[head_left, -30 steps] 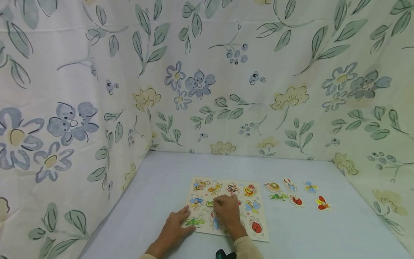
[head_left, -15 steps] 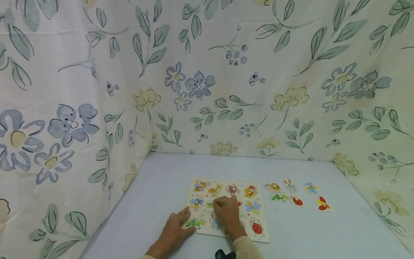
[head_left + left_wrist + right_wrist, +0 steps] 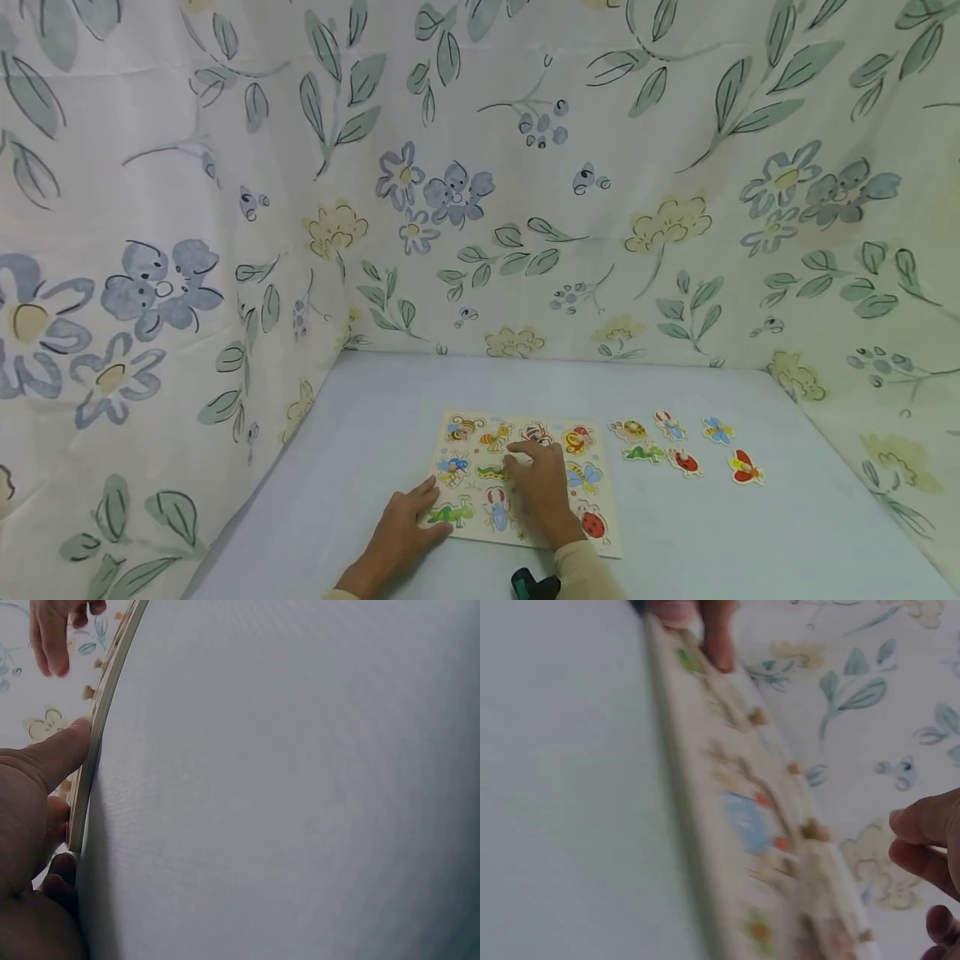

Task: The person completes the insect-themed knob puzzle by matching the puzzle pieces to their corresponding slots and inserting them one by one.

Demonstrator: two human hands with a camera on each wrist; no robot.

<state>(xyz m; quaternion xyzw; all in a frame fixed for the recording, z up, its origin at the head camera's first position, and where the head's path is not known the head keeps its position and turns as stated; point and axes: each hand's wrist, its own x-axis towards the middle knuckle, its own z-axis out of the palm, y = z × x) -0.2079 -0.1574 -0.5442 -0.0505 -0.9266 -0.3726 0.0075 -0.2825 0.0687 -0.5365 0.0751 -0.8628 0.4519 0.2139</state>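
A wooden insect puzzle board (image 3: 609, 546) lies flat on the table in the head view. My left hand (image 3: 405, 521) grips its near left corner, thumb at the front edge and fingers along the left side. Over the middle of the board hovers my right hand (image 3: 543, 492), hiding part of it. Thumb and forefinger are bent towards each other with nothing visible between them, as the right wrist view also shows. Just left of those fingertips sits a green caterpillar piece (image 3: 491, 472) in the board. Small knobs (image 3: 810, 831) stand up from the board.
Right of the board lie several loose insect pieces, among them a snail (image 3: 628, 429), a green grasshopper (image 3: 643, 452), a ladybird (image 3: 684, 462) and a red-winged insect (image 3: 746, 467). Floral cloth (image 3: 525, 275) walls the table (image 3: 375, 392) at the back and sides.
My right hand has let go of the caterpillar piece and lifted slightly up and to the right, uncovering the caterpillar and the blue beetle below it. The left hand stays at the corner.
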